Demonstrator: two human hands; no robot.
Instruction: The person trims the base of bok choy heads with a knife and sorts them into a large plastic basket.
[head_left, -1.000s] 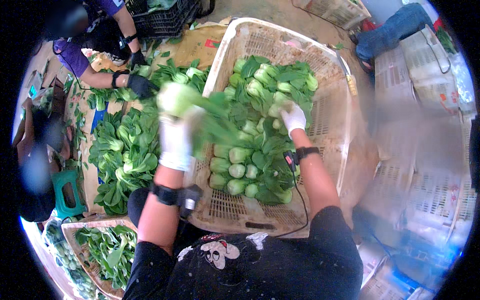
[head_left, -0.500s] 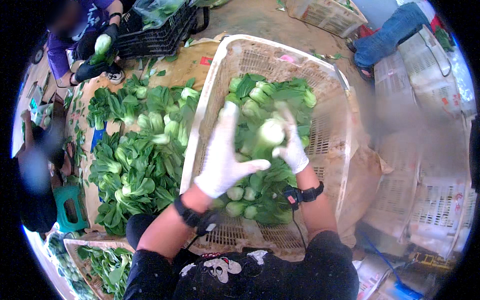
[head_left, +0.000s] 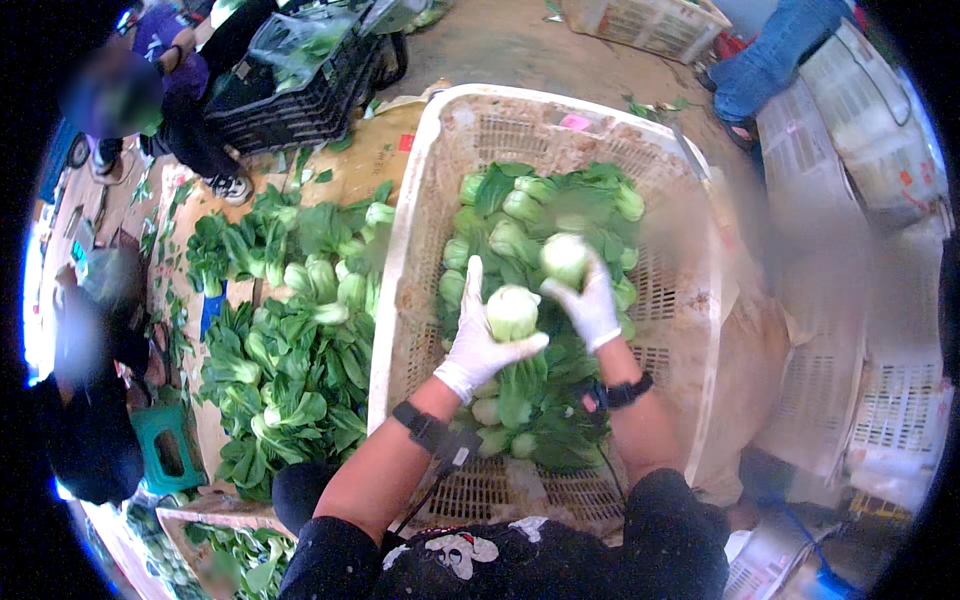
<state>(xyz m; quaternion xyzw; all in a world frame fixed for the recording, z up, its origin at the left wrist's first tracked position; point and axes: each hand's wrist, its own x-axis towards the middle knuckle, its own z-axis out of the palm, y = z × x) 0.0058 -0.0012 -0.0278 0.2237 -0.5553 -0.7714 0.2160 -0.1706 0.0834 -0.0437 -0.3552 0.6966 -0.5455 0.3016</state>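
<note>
Both my hands wear white gloves and are over a large white plastic crate with slotted walls. In my left hand is a head of bok choy, its pale base turned up between thumb and fingers and its leaves hanging down. Just to the right and a bit farther off, my right hand grips another bok choy by its pale base; its leaves are blurred. Beneath the hands lie rows of bok choy in the crate, bases toward the sides.
Left of the crate, loose bok choy is heaped on cardboard. A black crate stands beyond it, near a person. Another person is at far left by a green stool. White crates stand at right.
My left hand, empty and spread before, now has a bok choy in it. My right hand keeps its bok choy. The person at upper left has leaned forward.
</note>
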